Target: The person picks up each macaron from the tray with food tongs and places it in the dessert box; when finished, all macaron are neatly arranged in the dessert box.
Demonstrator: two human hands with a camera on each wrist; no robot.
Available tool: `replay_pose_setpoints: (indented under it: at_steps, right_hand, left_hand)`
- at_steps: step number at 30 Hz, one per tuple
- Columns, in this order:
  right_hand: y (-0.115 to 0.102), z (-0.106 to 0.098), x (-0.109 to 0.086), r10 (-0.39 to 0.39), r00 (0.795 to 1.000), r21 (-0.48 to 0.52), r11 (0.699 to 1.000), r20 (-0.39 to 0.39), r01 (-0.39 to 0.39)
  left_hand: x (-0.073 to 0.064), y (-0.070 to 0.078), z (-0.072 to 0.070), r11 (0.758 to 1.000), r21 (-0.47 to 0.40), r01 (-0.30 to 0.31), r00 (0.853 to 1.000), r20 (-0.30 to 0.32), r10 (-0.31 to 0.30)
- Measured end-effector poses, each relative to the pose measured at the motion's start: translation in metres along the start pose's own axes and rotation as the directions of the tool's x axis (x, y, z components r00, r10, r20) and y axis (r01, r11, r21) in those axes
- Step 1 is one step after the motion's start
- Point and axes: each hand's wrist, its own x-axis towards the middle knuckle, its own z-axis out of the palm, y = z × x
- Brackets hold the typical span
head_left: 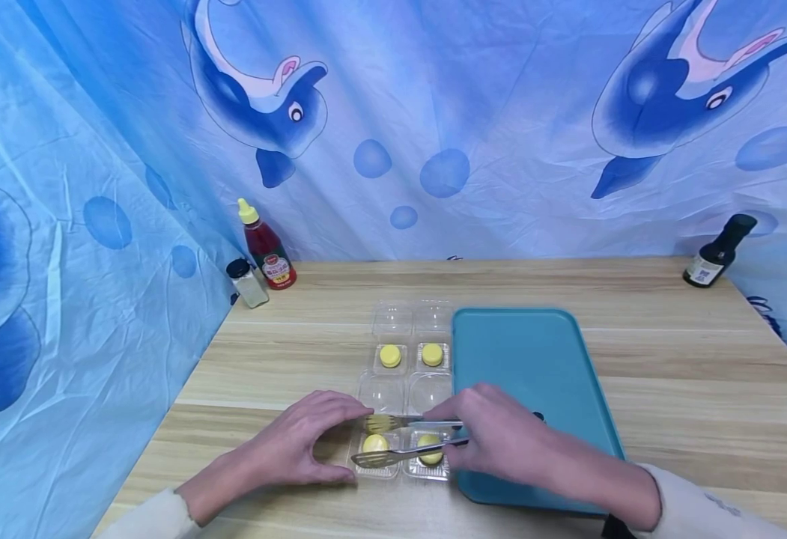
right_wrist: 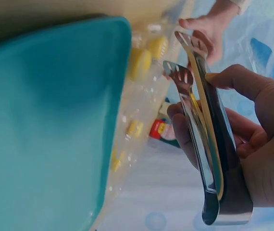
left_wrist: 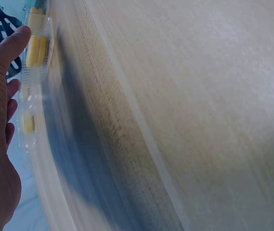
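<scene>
My right hand [head_left: 497, 434] grips metal tongs [head_left: 409, 454] with slotted tips, pointing left. The tips are apart, over the near left compartment, with nothing visibly pinched between them. Below them, a round yellow macaron-like cake [head_left: 375, 444] sits in the near clear plastic box [head_left: 393, 473]; a second yellow cake [head_left: 428, 454] lies in its right compartment, partly hidden by the tongs. My left hand [head_left: 305, 442] is at the box's left side, thumb and fingers spread; contact is hard to tell. In the left wrist view the thumb [left_wrist: 17, 43] overlaps the box's edge.
Behind stands another clear box [head_left: 409, 367], lids raised, holding two yellow cakes [head_left: 390, 355]. A teal tray [head_left: 528, 352] lies to the right, under my right forearm. A red sauce bottle [head_left: 268, 247], a spice jar [head_left: 248, 284] and a dark bottle [head_left: 718, 253] stand at the back.
</scene>
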Motion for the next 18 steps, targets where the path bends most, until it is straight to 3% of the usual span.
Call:
replay_pose_setpoints:
  at_steps: [7,18]
  right_hand:
    - [0.014,-0.024,-0.012,0.019,1.000,0.056,0.998,-0.018,-0.018]
    - [0.067,-0.056,-0.047,0.096,0.985,0.073,0.994,-0.145,-0.086]
  left_hand:
    - [0.001,0.001,0.001,1.000,-0.009,0.000,1.000,0.000,0.000]
    - [0.002,0.001,0.002,1.000,-0.018,0.004,1.000,0.007,-0.004]
